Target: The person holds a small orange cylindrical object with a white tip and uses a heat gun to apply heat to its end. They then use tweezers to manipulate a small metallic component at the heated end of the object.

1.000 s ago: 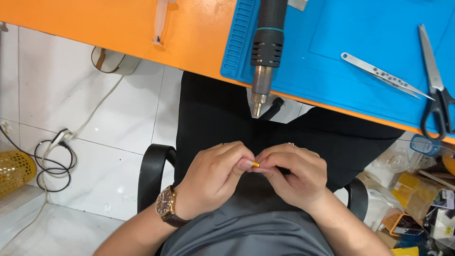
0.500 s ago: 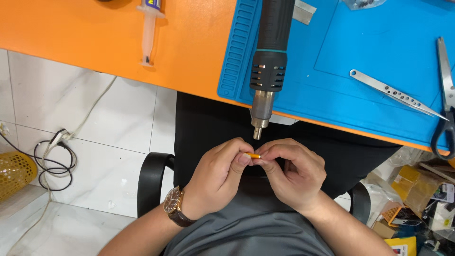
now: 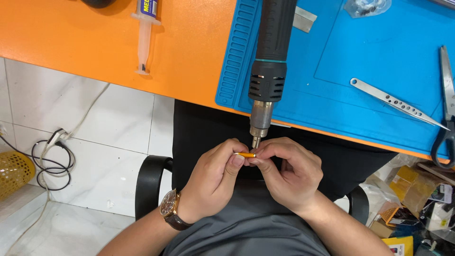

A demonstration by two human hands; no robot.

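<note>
Currently, both hands are held over the lap, below the near edge of the orange worktop (image 3: 95, 42). The left hand (image 3: 215, 182) and the right hand (image 3: 284, 173) meet fingertip to fingertip, each pinched shut on one end of a small orange tube (image 3: 246, 155), which lies level between them. A wristwatch (image 3: 168, 208) with a brown strap sits on the left wrist.

Directly above the tube, the metal nozzle of a hot air gun (image 3: 268, 71) points down at it; the nozzle tip is just beside the tube, and contact cannot be confirmed. The gun body rests on a blue silicone work mat (image 3: 360, 57) and overhangs the worktop edge.

On the mat, metal tweezers (image 3: 398, 104) lie to the right of the gun, with scissors (image 3: 445, 109) at the far right. A clear syringe (image 3: 144, 38) lies on the bare orange surface to the left of the mat.

A black chair armrest (image 3: 147, 185) shows beside the left forearm, above a white tiled floor (image 3: 104, 161) with coiled cables (image 3: 52, 163).
</note>
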